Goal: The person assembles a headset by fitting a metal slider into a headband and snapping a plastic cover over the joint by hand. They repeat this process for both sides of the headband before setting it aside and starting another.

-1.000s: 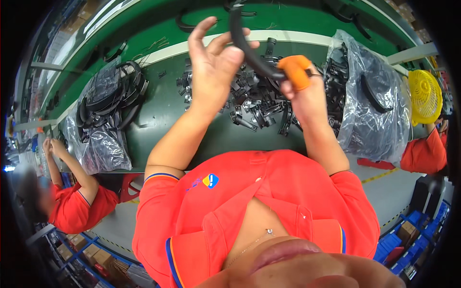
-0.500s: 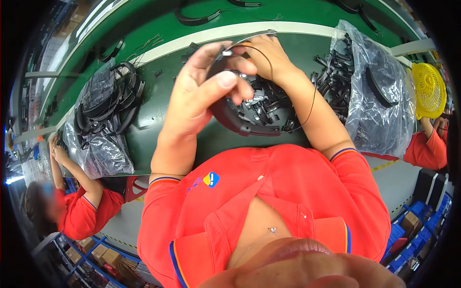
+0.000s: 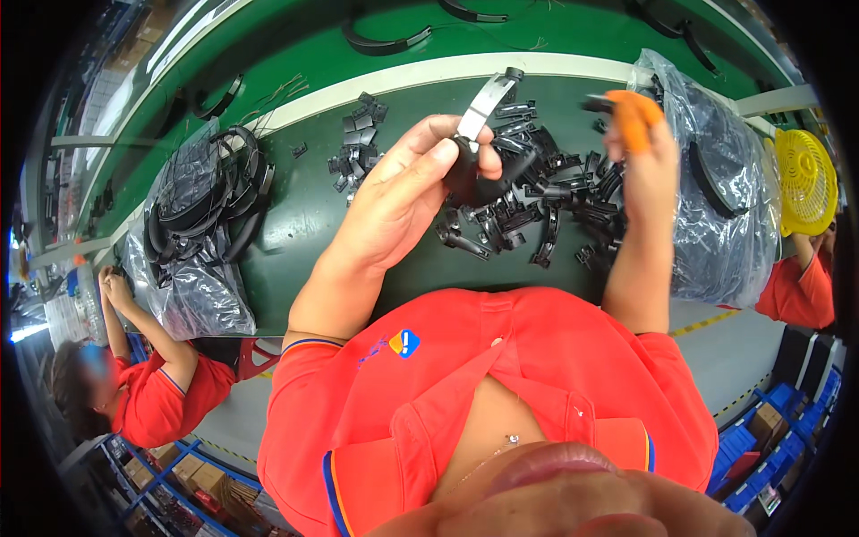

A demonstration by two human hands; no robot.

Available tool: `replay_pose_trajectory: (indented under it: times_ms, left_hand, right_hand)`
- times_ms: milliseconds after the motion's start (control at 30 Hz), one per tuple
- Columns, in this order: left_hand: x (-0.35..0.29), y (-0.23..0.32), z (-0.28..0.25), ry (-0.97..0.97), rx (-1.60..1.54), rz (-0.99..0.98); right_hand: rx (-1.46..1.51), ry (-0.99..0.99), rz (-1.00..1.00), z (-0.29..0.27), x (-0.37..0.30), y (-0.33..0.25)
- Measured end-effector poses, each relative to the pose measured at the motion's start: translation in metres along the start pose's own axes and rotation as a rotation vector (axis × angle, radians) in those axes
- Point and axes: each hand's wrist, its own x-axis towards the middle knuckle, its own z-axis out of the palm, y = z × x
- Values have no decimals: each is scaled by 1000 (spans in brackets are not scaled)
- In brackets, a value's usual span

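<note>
Near the middle of the bench, my left hand (image 3: 403, 183) pinches a black headphone headband (image 3: 465, 174) between thumb and fingers. A bright metal strip (image 3: 483, 107) rises from the headband to a small black end piece (image 3: 514, 74). My right hand (image 3: 646, 157) is raised farther right, apart from the headband. Its fingers close round an orange-and-black tool (image 3: 633, 121), too smeared by motion for its kind to show. Below and between my hands lies a heap of small black plastic parts (image 3: 546, 192), and a smaller group of them (image 3: 358, 139) sits beyond my left hand.
Several headbands lie on a clear plastic bag (image 3: 192, 295) at left. Another plastic bag (image 3: 725, 242) on the right bears a headband (image 3: 711, 183); beyond it is a yellow fan (image 3: 805, 174). A white rail (image 3: 429, 76) crosses the back. Co-workers sit on both sides.
My right hand has moved away from the headband to the right, carrying the orange-and-black tool. The headband has turned in my left hand, so its metal strip now faces up.
</note>
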Motion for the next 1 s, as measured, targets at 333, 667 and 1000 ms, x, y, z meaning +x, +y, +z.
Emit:
replay_pose_trajectory:
  times_ms: [333,667,1000]
  left_hand:
    - [4,-20,14,142,-83,23]
    - [9,-26,7,-37,-37,-29]
    - [9,-25,1,11,-74,-112]
  right_hand:
    - [527,-383,238,32,-33,-29]
    - [581,-350,221,42,-36,-23]
    - [704,-364,269,38,-50,8]
